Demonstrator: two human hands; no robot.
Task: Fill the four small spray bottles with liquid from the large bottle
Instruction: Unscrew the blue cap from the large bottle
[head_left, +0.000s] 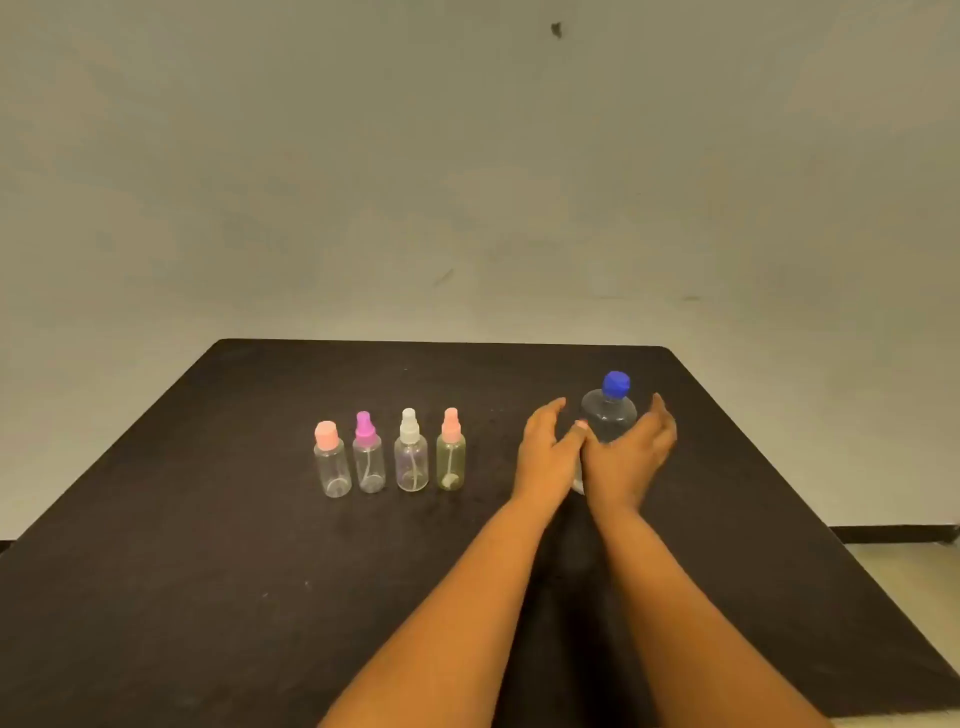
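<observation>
**Hands closing in on the big bottle**

Nearest, both forearms reach over the dark bench (208, 597). Left hand (545, 457) and right hand (631, 457) flank the upright large bottle (609, 421), fingers spread, seemingly not gripping yet; contact's hard to call, since the hands hide its base. Blue cap (616, 385) on. The four small spray bottles (389, 457) stand capped well to the left.

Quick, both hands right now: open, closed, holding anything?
Left hand: open, fingers spread beside the large bottle, not gripping it.
Right hand: open, cupped around the large bottle's right side; whether it touches cannot be told.
</observation>
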